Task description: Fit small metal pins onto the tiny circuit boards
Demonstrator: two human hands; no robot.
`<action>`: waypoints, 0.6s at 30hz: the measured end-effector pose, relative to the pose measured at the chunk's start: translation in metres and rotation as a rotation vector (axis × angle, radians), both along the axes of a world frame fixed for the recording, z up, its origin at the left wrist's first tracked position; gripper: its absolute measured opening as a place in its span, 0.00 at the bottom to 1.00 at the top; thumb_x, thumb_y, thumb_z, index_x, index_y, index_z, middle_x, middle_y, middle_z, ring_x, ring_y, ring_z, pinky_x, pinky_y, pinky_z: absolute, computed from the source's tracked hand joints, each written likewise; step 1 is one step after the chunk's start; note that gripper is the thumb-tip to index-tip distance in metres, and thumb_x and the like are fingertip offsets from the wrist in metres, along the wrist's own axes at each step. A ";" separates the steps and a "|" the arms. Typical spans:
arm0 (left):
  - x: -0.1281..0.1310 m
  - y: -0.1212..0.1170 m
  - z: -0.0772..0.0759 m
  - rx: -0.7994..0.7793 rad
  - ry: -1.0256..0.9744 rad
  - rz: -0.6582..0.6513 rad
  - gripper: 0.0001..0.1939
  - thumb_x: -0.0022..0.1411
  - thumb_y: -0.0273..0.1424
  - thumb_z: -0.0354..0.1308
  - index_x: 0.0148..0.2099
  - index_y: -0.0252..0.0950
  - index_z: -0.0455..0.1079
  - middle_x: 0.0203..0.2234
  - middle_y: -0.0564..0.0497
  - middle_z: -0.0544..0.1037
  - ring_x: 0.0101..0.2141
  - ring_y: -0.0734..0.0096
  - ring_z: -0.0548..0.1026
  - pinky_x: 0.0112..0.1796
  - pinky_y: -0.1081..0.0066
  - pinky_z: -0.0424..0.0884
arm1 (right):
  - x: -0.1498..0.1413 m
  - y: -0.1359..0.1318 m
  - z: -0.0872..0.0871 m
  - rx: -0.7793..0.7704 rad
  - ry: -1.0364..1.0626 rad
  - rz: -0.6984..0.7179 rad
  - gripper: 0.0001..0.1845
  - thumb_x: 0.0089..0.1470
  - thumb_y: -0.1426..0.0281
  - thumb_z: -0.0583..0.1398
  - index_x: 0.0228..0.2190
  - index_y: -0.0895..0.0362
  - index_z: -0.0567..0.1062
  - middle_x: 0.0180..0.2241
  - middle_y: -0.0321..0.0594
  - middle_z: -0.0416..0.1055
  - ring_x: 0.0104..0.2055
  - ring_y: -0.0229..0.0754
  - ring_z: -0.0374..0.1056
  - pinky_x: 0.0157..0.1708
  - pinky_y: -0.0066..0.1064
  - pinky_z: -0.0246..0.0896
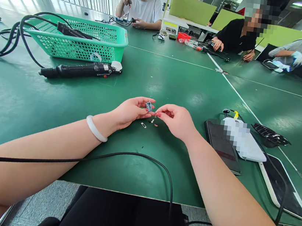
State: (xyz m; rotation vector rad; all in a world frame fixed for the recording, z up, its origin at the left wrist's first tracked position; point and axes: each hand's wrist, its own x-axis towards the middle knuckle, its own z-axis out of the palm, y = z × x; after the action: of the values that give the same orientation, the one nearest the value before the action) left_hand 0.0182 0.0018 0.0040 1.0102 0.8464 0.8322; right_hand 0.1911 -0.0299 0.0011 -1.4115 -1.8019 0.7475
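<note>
Between the fingers of my left hand [133,112] is a small grey-blue plastic part [149,106] with cut-outs in its face. My right hand [176,120] is close beside it, thumb and forefinger pinched together. Something tiny and gold-coloured shows at those fingertips, too small to name. Below the hands, on the green table [122,164], lie a small white frame-shaped piece [143,125], a tiny white piece [152,121] and a reddish bit [156,125].
A black electric screwdriver [81,70] lies before a green basket [78,49] at left. A black cable [134,154] crosses my left forearm. Phones, including a dark one [221,146], and a white device [247,144] lie at right. Several people sit across the table.
</note>
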 end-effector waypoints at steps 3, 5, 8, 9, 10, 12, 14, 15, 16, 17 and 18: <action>0.000 0.000 0.000 0.001 0.000 -0.030 0.20 0.54 0.13 0.51 0.48 0.30 0.69 0.40 0.44 0.74 0.35 0.72 0.78 0.50 0.63 0.70 | 0.004 0.002 -0.001 -0.020 0.207 -0.051 0.08 0.48 0.65 0.60 0.29 0.57 0.76 0.26 0.36 0.73 0.24 0.34 0.62 0.27 0.30 0.58; 0.000 0.000 0.000 0.002 0.003 -0.028 0.19 0.56 0.14 0.49 0.48 0.29 0.69 0.41 0.43 0.74 0.35 0.72 0.78 0.50 0.63 0.70 | 0.005 0.004 -0.003 -0.033 0.281 -0.052 0.09 0.48 0.65 0.61 0.30 0.57 0.77 0.26 0.36 0.73 0.24 0.33 0.61 0.25 0.29 0.58; 0.000 0.001 0.000 -0.005 0.000 -0.032 0.17 0.58 0.16 0.49 0.48 0.29 0.70 0.41 0.42 0.75 0.35 0.71 0.78 0.48 0.64 0.71 | 0.004 0.004 -0.005 -0.055 0.323 -0.059 0.10 0.47 0.65 0.61 0.31 0.57 0.77 0.26 0.37 0.73 0.24 0.33 0.61 0.24 0.28 0.57; 0.000 0.001 -0.001 -0.006 -0.004 -0.041 0.17 0.58 0.16 0.50 0.48 0.29 0.70 0.41 0.42 0.76 0.35 0.71 0.78 0.47 0.65 0.72 | 0.003 0.004 -0.005 -0.063 0.331 -0.065 0.10 0.47 0.65 0.61 0.31 0.57 0.77 0.26 0.37 0.73 0.24 0.33 0.61 0.24 0.28 0.57; -0.001 0.001 -0.001 -0.006 -0.010 -0.054 0.17 0.58 0.16 0.51 0.48 0.29 0.70 0.41 0.42 0.76 0.35 0.71 0.78 0.47 0.65 0.72 | 0.003 0.004 -0.005 -0.069 0.337 -0.070 0.11 0.47 0.65 0.61 0.32 0.57 0.78 0.26 0.38 0.73 0.24 0.33 0.61 0.24 0.28 0.58; -0.001 0.001 -0.001 -0.002 -0.015 -0.083 0.17 0.57 0.16 0.52 0.48 0.30 0.71 0.41 0.43 0.76 0.34 0.71 0.78 0.45 0.66 0.73 | 0.002 0.004 -0.005 -0.074 0.348 -0.079 0.10 0.47 0.65 0.61 0.32 0.57 0.78 0.27 0.38 0.74 0.24 0.33 0.62 0.24 0.28 0.58; -0.002 0.001 -0.002 0.009 -0.002 -0.105 0.17 0.55 0.16 0.54 0.48 0.30 0.71 0.40 0.43 0.77 0.34 0.72 0.78 0.44 0.66 0.73 | 0.001 0.004 -0.004 -0.072 0.357 -0.093 0.10 0.47 0.66 0.61 0.32 0.58 0.78 0.27 0.38 0.74 0.24 0.32 0.62 0.25 0.29 0.59; -0.002 0.001 -0.002 0.019 0.011 -0.113 0.17 0.55 0.16 0.56 0.48 0.31 0.71 0.40 0.43 0.77 0.34 0.72 0.78 0.44 0.66 0.73 | 0.001 0.004 -0.004 -0.072 0.360 -0.100 0.10 0.47 0.66 0.61 0.32 0.58 0.78 0.27 0.38 0.74 0.23 0.32 0.62 0.25 0.29 0.59; -0.002 0.001 -0.002 0.033 0.025 -0.120 0.18 0.54 0.17 0.57 0.48 0.31 0.71 0.40 0.43 0.77 0.34 0.71 0.78 0.44 0.66 0.73 | 0.000 0.004 -0.005 -0.071 0.362 -0.107 0.10 0.47 0.67 0.62 0.32 0.58 0.78 0.27 0.38 0.74 0.23 0.32 0.62 0.25 0.29 0.59; -0.002 0.001 -0.003 0.052 0.038 -0.128 0.18 0.53 0.18 0.58 0.48 0.31 0.71 0.39 0.43 0.78 0.34 0.71 0.78 0.44 0.66 0.73 | 0.000 0.004 -0.005 -0.070 0.365 -0.112 0.10 0.46 0.67 0.62 0.32 0.58 0.77 0.26 0.38 0.74 0.23 0.32 0.62 0.25 0.29 0.59; -0.003 0.001 -0.003 0.074 0.050 -0.141 0.19 0.53 0.18 0.60 0.48 0.31 0.71 0.39 0.44 0.78 0.35 0.71 0.78 0.43 0.66 0.73 | 0.000 0.004 -0.006 -0.067 0.368 -0.114 0.09 0.46 0.67 0.62 0.32 0.58 0.77 0.26 0.38 0.74 0.23 0.32 0.62 0.25 0.29 0.59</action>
State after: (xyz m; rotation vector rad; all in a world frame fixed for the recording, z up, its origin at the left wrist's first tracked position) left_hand 0.0156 0.0029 0.0011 1.1465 0.7818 0.7252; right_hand 0.1908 -0.0257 -0.0047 -1.3067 -1.4142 0.9459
